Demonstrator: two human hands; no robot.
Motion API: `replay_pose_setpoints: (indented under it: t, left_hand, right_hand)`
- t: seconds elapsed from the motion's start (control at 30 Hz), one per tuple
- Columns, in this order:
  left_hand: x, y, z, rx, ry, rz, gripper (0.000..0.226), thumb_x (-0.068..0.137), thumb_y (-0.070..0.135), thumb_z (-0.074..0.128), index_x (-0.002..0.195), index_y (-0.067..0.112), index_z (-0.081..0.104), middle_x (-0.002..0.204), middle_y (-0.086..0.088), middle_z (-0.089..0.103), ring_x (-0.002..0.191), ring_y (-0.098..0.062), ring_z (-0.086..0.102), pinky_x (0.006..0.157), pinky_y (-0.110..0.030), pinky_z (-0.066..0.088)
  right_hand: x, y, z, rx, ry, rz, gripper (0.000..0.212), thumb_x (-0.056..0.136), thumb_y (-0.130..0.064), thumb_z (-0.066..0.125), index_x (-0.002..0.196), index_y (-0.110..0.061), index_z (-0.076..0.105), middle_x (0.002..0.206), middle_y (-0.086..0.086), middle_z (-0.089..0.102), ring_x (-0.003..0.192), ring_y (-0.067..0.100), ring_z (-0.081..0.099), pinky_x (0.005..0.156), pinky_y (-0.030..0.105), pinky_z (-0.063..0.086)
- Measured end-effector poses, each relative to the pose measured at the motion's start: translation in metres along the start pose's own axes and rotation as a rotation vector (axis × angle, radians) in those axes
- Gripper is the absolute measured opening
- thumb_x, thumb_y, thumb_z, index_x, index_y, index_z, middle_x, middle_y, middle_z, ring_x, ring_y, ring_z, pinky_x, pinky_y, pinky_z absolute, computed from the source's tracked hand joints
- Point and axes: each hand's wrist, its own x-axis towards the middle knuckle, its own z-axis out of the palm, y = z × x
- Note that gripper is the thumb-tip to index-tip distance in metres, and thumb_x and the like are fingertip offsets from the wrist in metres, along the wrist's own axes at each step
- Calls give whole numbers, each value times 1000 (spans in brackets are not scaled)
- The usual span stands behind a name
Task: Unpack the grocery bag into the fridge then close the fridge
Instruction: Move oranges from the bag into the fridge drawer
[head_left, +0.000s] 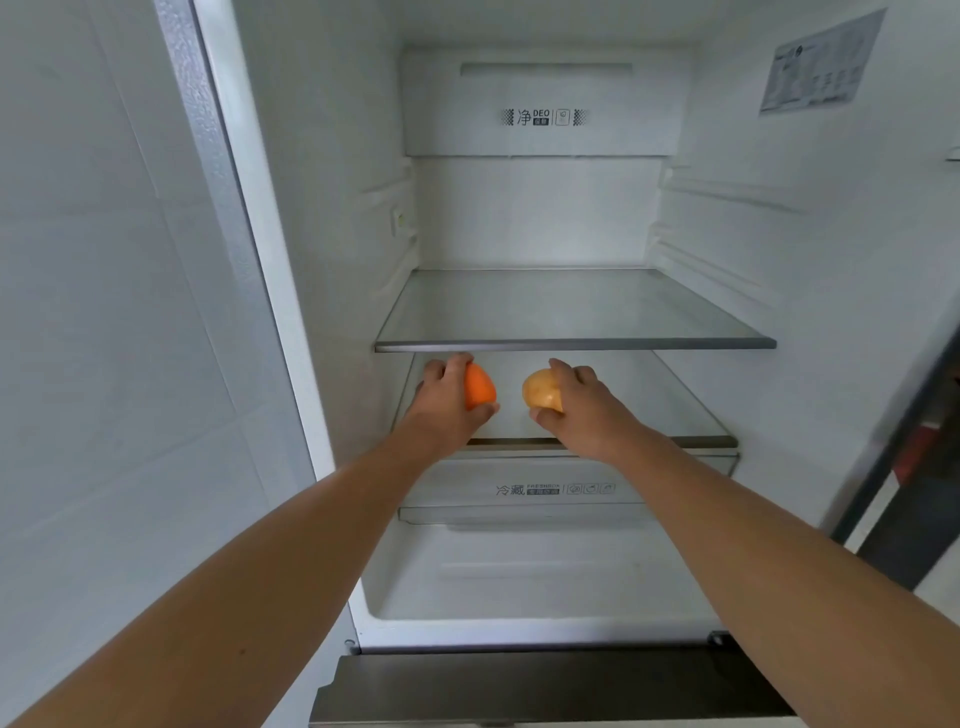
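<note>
Head view: two bare forearms reach forward from the bottom corners into the open fridge (332, 218). Just past the drawer (519, 488) with its printed label, both hands sit over the lower glass shelf (691, 410). The left hand (447, 400) is curled around an orange fruit (479, 387) — fingers over the top, thumb beneath. The right hand (576, 405) grips a yellow fruit (540, 389) the same way, and the two fruits are near each other but apart. Whether either fruit touches the shelf cannot be told. Above them runs the upper glass shelf (571, 312), bare — behind it the white back panel (540, 117) carries a printed mark. A sticker (821, 65) sits on the right inner wall.
</note>
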Motion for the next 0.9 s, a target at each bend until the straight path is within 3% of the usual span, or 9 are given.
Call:
replay_pose_setpoints:
  t: [0.13, 0.3, 0.47, 0.57, 0.73, 0.8, 0.83, 0.9]
  left_hand:
    - [0, -2, 0, -69, 22, -52, 75, 82, 42, 74, 142, 23, 33, 138, -10, 34, 119, -34, 51, 101, -45, 47]
    - [-1, -3, -10, -9, 25, -148, 86, 77, 43, 79, 142, 19, 28, 138, -13, 35, 121, -36, 47, 101, -48, 46]
    - [-5, -2, -19, 123, 8, -133, 88, 79, 43, 75, 148, 22, 24, 135, -15, 34, 121, -36, 46, 103, -45, 42]
    - [-7, 0, -22, 177, -12, -118, 85, 80, 42, 73, 147, 22, 25, 134, -16, 34, 121, -38, 45, 103, -46, 41]
    - [-11, 1, -23, 274, -44, -82, 83, 82, 41, 70, 147, 20, 23, 139, -17, 29, 126, -39, 38, 104, -49, 40]
    - [-12, -1, -23, 312, -57, -48, 77, 84, 39, 69, 145, 19, 27, 140, -18, 28, 126, -40, 39, 103, -48, 41]
    - [-13, -2, -23, 325, -57, -29, 71, 85, 37, 68, 143, 18, 30, 140, -17, 28, 125, -40, 40, 102, -48, 42]
    - [-13, -5, -23, 370, -41, 18, 62, 87, 32, 63, 139, 17, 34, 138, -16, 30, 123, -40, 42, 99, -48, 45]
  right_hand:
    - [-4, 0, -4, -28, 7, 8, 82, 94, -51, 55, 157, -21, 13, 153, 13, 28, 137, 35, 33, 106, 49, 40]
    - [-21, 0, -9, -241, 128, -98, 79, 93, -52, 54, 155, -20, 18, 148, 10, 35, 132, 33, 38, 102, 49, 41]
    - [-39, -9, -8, -284, 207, -147, 66, 92, -50, 56, 148, -22, 35, 141, 6, 42, 128, 29, 40, 101, 46, 40]
    - [-53, -11, -3, -255, 331, -175, 49, 92, -42, 57, 134, -18, 51, 126, 7, 52, 115, 29, 49, 93, 43, 45]
    - [-80, 0, 10, 170, 262, 29, 22, 95, -38, 58, 100, -16, 60, 87, 3, 62, 81, 22, 61, 71, 37, 52]
    - [-85, 7, 14, 335, 158, 219, 29, 94, -37, 58, 81, -12, 56, 72, 2, 62, 69, 23, 61, 66, 35, 50]
    - [-88, 8, 17, 475, 89, 345, 28, 93, -34, 58, 79, -9, 56, 73, 6, 63, 66, 24, 59, 63, 34, 50]
    - [-96, 10, 27, 796, -45, 600, 24, 94, -27, 61, 99, -3, 60, 86, 15, 64, 67, 26, 59, 59, 32, 53]
